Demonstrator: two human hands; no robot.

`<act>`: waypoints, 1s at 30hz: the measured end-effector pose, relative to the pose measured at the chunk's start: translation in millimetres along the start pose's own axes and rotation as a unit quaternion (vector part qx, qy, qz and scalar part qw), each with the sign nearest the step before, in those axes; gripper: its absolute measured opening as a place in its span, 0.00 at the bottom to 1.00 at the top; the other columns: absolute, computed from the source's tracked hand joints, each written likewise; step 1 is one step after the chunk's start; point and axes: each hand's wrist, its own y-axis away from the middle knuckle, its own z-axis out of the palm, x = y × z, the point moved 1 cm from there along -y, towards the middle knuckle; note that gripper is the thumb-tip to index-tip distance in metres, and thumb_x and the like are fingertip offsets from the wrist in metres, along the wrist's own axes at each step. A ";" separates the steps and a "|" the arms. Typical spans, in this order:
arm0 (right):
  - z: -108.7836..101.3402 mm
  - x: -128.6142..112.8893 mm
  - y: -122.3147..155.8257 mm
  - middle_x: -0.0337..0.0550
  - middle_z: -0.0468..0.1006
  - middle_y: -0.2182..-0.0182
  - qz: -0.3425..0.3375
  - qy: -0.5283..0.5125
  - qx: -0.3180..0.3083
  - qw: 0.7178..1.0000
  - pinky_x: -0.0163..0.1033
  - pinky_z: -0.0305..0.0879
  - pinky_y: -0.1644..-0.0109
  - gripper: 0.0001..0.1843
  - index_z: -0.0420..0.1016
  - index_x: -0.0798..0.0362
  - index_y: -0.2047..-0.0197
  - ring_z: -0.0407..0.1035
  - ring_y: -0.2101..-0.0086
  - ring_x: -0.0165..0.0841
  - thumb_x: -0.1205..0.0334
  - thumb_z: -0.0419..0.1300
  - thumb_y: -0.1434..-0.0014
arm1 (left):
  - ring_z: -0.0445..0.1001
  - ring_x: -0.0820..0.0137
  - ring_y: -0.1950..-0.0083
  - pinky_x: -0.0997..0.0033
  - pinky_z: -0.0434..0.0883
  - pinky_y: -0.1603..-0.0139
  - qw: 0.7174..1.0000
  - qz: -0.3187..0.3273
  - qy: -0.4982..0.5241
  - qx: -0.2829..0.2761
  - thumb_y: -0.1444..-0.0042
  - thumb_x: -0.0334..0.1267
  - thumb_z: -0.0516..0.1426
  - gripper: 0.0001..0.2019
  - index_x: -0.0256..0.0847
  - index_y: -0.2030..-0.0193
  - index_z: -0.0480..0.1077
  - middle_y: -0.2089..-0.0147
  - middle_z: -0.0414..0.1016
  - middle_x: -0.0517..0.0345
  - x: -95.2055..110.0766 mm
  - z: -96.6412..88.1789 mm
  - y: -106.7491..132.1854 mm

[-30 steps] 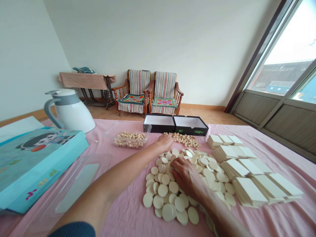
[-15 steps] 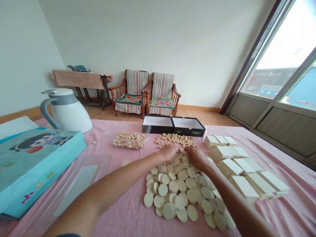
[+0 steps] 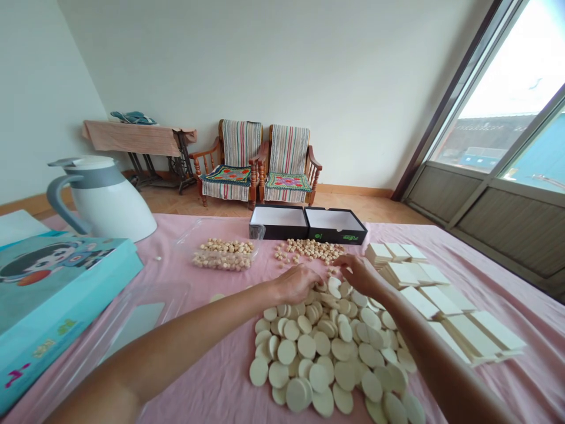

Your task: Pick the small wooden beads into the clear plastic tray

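A large heap of round, pale wooden discs lies in front of me on the pink cloth. My left hand is at the heap's far left edge, its fingers curled together and pointing down at the discs; whatever they grip is hidden. Across from it, my right hand hovers at the far right edge with thumb and fingers apart and nothing visible between them. Small wooden beads are scattered just beyond both hands.
Stacked white rectangular cards stand on the right. Behind the beads sit two black open boxes. A clear tray of beads, a white jug, a turquoise box and a clear lid occupy the left.
My hands have moved farther apart, the right one opening its fingers. Discs at the far end of the heap have shifted, with several tumbled between the hands. The view has shifted slightly.
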 end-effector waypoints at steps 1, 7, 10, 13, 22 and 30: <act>1.6 5.2 -6.8 0.46 0.79 0.61 0.015 0.021 -0.011 1.000 0.35 0.62 0.56 0.18 0.77 0.56 0.58 0.72 0.59 0.34 0.73 0.52 0.48 | 0.75 0.65 0.53 0.69 0.68 0.50 1.000 0.007 0.000 0.002 0.56 0.18 0.50 0.22 0.37 0.57 0.75 0.56 0.79 0.52 0.9 -0.6 2.5; 20.8 15.3 -31.2 0.48 0.79 0.64 0.019 0.071 -0.078 0.994 0.34 0.60 0.61 0.13 0.76 0.56 0.61 0.71 0.63 0.35 0.68 0.57 0.51 | 0.72 0.62 0.50 0.62 0.66 0.46 0.998 -0.006 -0.039 0.049 0.55 0.19 0.50 0.21 0.35 0.55 0.73 0.53 0.76 0.49 20.3 -15.8 28.9; 27.9 14.4 -34.9 0.46 0.78 0.66 0.004 0.061 -0.074 0.995 0.33 0.58 0.63 0.10 0.75 0.57 0.63 0.69 0.65 0.33 0.65 0.59 0.50 | 0.70 0.63 0.47 0.60 0.64 0.44 0.996 -0.012 -0.039 0.073 0.49 0.22 0.51 0.18 0.37 0.54 0.73 0.49 0.74 0.50 39.5 -30.3 57.2; 34.3 8.6 -39.7 0.46 0.78 0.68 0.004 0.066 -0.071 0.995 0.33 0.56 0.64 0.06 0.75 0.57 0.67 0.68 0.66 0.33 0.65 0.59 0.50 | 0.69 0.65 0.47 0.61 0.64 0.43 0.995 -0.020 -0.031 0.089 0.45 0.24 0.51 0.15 0.39 0.55 0.73 0.50 0.74 0.52 61.1 -41.9 92.0; 52.0 -38.4 -64.1 0.43 0.77 0.71 -0.002 0.031 -0.035 0.999 0.31 0.55 0.67 0.09 0.75 0.57 0.66 0.68 0.69 0.29 0.72 0.57 0.52 | 0.68 0.68 0.49 0.66 0.66 0.47 0.995 -0.063 -0.003 0.082 0.42 0.23 0.48 0.14 0.39 0.55 0.69 0.52 0.73 0.52 102.9 -25.9 173.0; 16.4 -117.1 -108.6 0.39 0.77 0.74 -0.072 -0.142 0.047 0.986 0.30 0.60 0.67 0.07 0.75 0.55 0.67 0.68 0.72 0.27 0.67 0.58 0.52 | 0.68 0.68 0.56 0.67 0.67 0.54 0.978 -0.117 0.044 0.169 0.41 0.24 0.48 0.12 0.40 0.57 0.68 0.60 0.72 0.54 77.4 -9.9 192.1</act>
